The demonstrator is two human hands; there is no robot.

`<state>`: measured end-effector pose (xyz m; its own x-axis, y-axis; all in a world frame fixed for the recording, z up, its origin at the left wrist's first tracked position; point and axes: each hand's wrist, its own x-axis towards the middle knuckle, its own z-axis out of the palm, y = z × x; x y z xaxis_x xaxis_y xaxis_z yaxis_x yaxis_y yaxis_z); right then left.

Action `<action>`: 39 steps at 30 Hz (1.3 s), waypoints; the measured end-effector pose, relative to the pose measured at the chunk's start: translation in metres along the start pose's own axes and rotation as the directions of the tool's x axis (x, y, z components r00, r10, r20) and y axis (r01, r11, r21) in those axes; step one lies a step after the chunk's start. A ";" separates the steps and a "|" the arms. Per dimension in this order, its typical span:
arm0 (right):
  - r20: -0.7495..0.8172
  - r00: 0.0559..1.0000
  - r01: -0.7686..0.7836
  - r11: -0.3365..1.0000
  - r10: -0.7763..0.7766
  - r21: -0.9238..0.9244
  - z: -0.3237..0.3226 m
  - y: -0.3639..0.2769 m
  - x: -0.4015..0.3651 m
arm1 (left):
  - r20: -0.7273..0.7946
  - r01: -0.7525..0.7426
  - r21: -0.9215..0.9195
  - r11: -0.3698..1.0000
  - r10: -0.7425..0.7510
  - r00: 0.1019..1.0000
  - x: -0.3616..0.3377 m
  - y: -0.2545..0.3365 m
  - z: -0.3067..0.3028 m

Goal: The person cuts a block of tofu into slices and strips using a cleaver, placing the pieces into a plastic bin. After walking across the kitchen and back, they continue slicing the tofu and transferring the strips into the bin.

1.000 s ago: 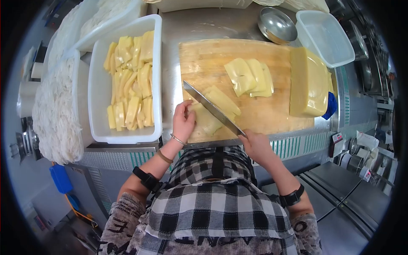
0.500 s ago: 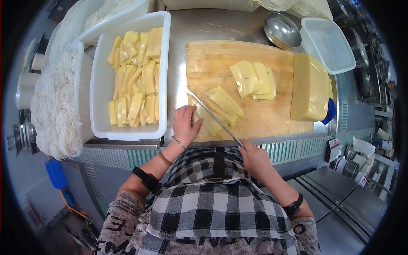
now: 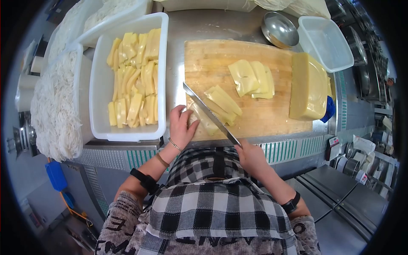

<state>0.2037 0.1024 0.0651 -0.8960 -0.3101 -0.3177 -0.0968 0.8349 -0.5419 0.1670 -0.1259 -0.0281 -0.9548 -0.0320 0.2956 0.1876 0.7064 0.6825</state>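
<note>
My right hand (image 3: pixel 253 159) is closed round the handle of a long knife (image 3: pixel 210 114), whose blade runs up and left across the wooden cutting board (image 3: pixel 208 53). Under the blade lies a thin yellow jelly-like slab (image 3: pixel 202 123). The curled fingers of my left hand (image 3: pixel 182 127) press on the slab's left part, thumb apart from the fingers. Right of the blade rests a small pile of cut yellow strips (image 3: pixel 224 103). Farther up the board, several flat yellow slices (image 3: pixel 251 79) overlap. A thick yellow block (image 3: pixel 307 87) stands at the board's right end.
A white tub (image 3: pixel 162 76) holding rows of yellow strips stands left of the board. Beyond it are tubs of white noodles (image 3: pixel 55 104). A metal bowl (image 3: pixel 280 29) and a clear plastic tub (image 3: pixel 325 44) sit at the back right. Blue cloth-like material (image 3: pixel 328 109) shows beside the block.
The knife has shifted slightly left and turned, so more of its blade face shows. My right hand has moved a little left with it. My left hand stays on the slab.
</note>
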 end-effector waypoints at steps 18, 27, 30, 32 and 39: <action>-0.063 0.997 -0.020 0.962 0.039 0.273 0.039 0.042 0.014 | 0.130 -0.181 -0.044 0.982 0.185 0.974 0.004 -0.005 0.004; 0.343 0.938 -0.335 0.408 0.057 0.849 0.018 0.071 0.021 | 0.136 -0.219 -0.019 0.976 0.219 0.966 0.008 -0.006 0.001; 0.427 0.904 -0.427 0.116 0.026 0.897 0.008 0.068 0.015 | 0.129 -0.204 0.008 0.979 0.201 0.971 0.010 -0.003 -0.003; 0.393 0.919 -0.393 -0.002 0.026 0.920 0.004 0.070 0.009 | 0.220 -0.212 0.029 0.977 0.201 0.955 0.016 0.002 -0.009; 0.272 0.951 -0.278 0.018 0.147 0.960 -0.018 0.090 -0.006 | 0.628 -0.563 0.275 0.779 0.298 0.719 0.062 0.045 -0.013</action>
<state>0.1926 0.1874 0.0320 -0.7482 -0.2959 -0.5938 0.6635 -0.3354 -0.6688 0.1188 -0.1050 0.0297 -0.7752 0.6316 -0.0033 0.6207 0.7627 0.1817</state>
